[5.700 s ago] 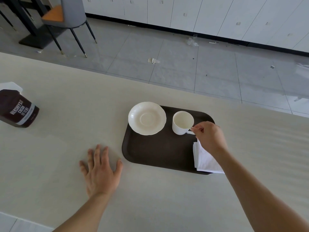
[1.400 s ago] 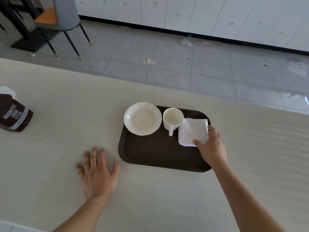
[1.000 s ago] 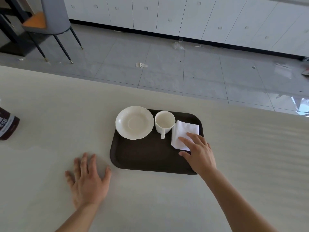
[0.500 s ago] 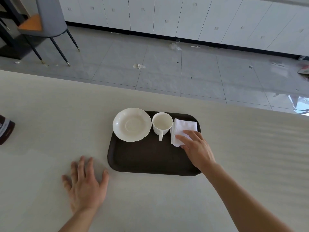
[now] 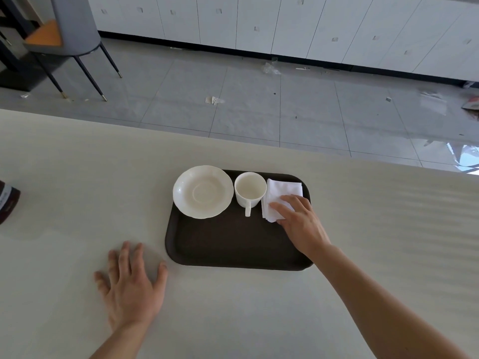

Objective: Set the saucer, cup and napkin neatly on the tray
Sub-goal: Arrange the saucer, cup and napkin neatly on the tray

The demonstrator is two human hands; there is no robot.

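Observation:
A dark brown tray (image 5: 233, 244) lies on the pale table. Along its far edge stand three things in a row: a white saucer (image 5: 203, 195) at the far left corner, overhanging the rim, a white cup (image 5: 250, 189) upright with its handle toward me, and a folded white napkin (image 5: 282, 195) at the far right corner. My right hand (image 5: 298, 221) rests flat on the near part of the napkin, fingers spread, pressing it rather than gripping. My left hand (image 5: 131, 288) lies flat on the table, left of the tray's near corner, fingers apart.
A dark brown cocoa container (image 5: 7, 207) sits at the table's left edge of view. The table's far edge (image 5: 259, 145) runs beyond the tray, with grey floor tiles, a chair (image 5: 70, 35) and white cabinets behind.
The cup's handle was turned toward me and the napkin went from the tray's near right to the far right corner. Over the last second my right hand slid onto the napkin.

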